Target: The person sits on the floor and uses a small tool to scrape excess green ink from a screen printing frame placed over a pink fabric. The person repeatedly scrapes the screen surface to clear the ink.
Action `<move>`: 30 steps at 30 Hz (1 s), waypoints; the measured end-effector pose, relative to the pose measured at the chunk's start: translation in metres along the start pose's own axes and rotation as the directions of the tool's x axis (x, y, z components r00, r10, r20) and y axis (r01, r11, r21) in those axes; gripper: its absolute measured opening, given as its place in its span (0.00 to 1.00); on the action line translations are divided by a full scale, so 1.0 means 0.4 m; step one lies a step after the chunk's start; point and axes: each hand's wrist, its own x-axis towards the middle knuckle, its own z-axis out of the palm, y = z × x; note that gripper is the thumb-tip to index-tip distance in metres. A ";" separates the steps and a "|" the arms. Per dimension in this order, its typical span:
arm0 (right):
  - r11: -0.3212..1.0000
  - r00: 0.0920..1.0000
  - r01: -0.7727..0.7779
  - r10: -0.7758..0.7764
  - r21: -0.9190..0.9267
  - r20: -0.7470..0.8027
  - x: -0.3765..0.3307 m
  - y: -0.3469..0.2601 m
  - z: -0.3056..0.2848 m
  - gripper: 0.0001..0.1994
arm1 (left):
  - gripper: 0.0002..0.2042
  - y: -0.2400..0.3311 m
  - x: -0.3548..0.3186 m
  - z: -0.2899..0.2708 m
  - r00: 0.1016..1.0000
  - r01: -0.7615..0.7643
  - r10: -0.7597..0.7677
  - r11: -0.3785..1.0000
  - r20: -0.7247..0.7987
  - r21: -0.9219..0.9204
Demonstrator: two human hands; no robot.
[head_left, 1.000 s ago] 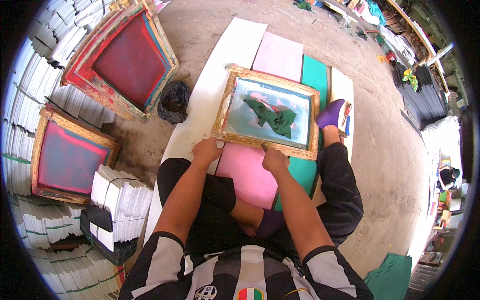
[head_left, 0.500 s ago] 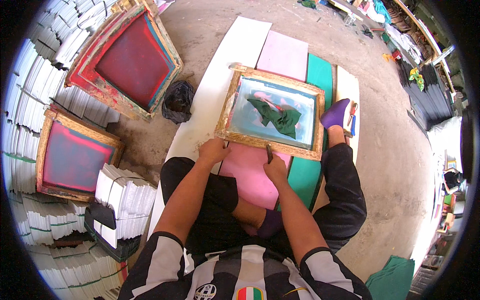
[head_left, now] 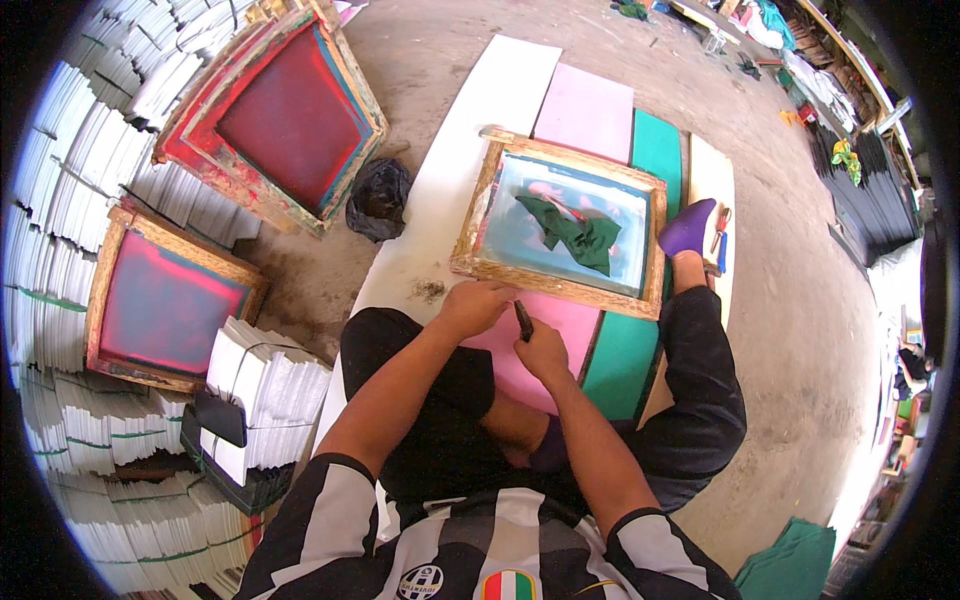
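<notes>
A wooden screen-printing frame [head_left: 480,215] lies across coloured sheets in front of me, with a crumpled green cloth [head_left: 578,236] on its blue-tinted mesh. My left hand [head_left: 474,308] is beside the frame's near edge, thumb and fingers pinched together; what they hold, if anything, is too small to make out. Just to its right, my right hand [head_left: 543,350] is wrapped round a short dark tool [head_left: 523,320] whose end points up toward the frame. The tool's tip is close to the left fingertips. Its exact kind does not show.
Pink [head_left: 590,105], green [head_left: 617,375] and white sheets [head_left: 500,90] lie beneath the frame. At left stand red-stained screens [head_left: 290,125], a smaller screen [head_left: 165,300], a black bag [head_left: 379,200] and bundled paper stacks [head_left: 265,395]. Red- and blue-handled tools [head_left: 722,240] lie by my purple-socked foot [head_left: 687,228].
My left hand has moved right along the frame's near edge, toward the right hand. The right hand with the dark tool has drawn slightly back and left. The whole view has shifted a little.
</notes>
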 end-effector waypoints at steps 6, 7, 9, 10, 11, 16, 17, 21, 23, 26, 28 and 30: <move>0.994 0.997 0.070 -0.067 -0.079 0.031 0.012 0.000 0.015 0.14 | 0.10 -0.005 -0.002 -0.042 0.988 0.055 -0.068 0.994 0.140 0.090; 0.993 0.995 0.093 -0.090 -0.079 0.038 0.016 0.007 0.016 0.14 | 0.09 -0.001 0.003 -0.062 0.978 0.069 -0.086 0.993 0.188 0.095; 0.998 0.987 0.064 -0.064 0.006 0.148 0.020 0.016 0.009 0.15 | 0.09 -0.009 0.000 -0.072 0.966 0.088 -0.109 0.991 0.233 0.100; 0.996 0.967 0.002 -0.024 0.085 0.252 0.021 0.012 -0.003 0.15 | 0.09 -0.025 -0.005 -0.064 0.967 0.094 -0.115 0.991 0.229 0.098; 0.986 0.948 -0.036 -0.017 0.160 0.319 0.022 0.016 -0.006 0.15 | 0.09 -0.037 -0.009 -0.058 0.967 0.100 -0.120 0.990 0.226 0.096; 0.915 0.875 -0.143 -0.061 0.376 0.481 0.029 0.068 -0.004 0.14 | 0.08 -0.047 -0.012 -0.058 0.956 0.059 -0.061 0.998 0.288 0.016; 0.908 0.860 -0.157 -0.068 0.389 0.505 0.028 0.073 -0.003 0.15 | 0.08 -0.043 -0.013 -0.061 0.944 0.074 -0.068 0.997 0.324 -0.007; 0.864 0.827 -0.201 -0.103 0.462 0.553 0.030 0.096 0.019 0.16 | 0.08 -0.066 -0.017 -0.039 0.950 0.123 -0.114 0.992 0.291 -0.016; 0.841 0.846 -0.205 -0.104 0.500 0.523 0.042 0.118 0.035 0.15 | 0.09 -0.079 -0.020 -0.031 0.952 0.193 -0.206 0.978 0.225 0.077; 0.785 0.872 -0.263 -0.055 0.561 0.486 0.031 0.106 0.029 0.14 | 0.12 -0.098 -0.024 -0.054 0.773 0.575 -0.617 0.779 0.145 0.248; 0.763 0.905 -0.260 -0.020 0.592 0.424 0.019 0.094 0.024 0.12 | 0.10 -0.094 -0.030 -0.098 0.708 0.678 -0.702 0.705 0.076 0.206; 0.737 0.940 -0.239 0.014 0.632 0.340 0.019 0.095 0.023 0.11 | 0.11 -0.108 -0.038 -0.120 0.651 0.739 -0.758 0.644 0.038 0.196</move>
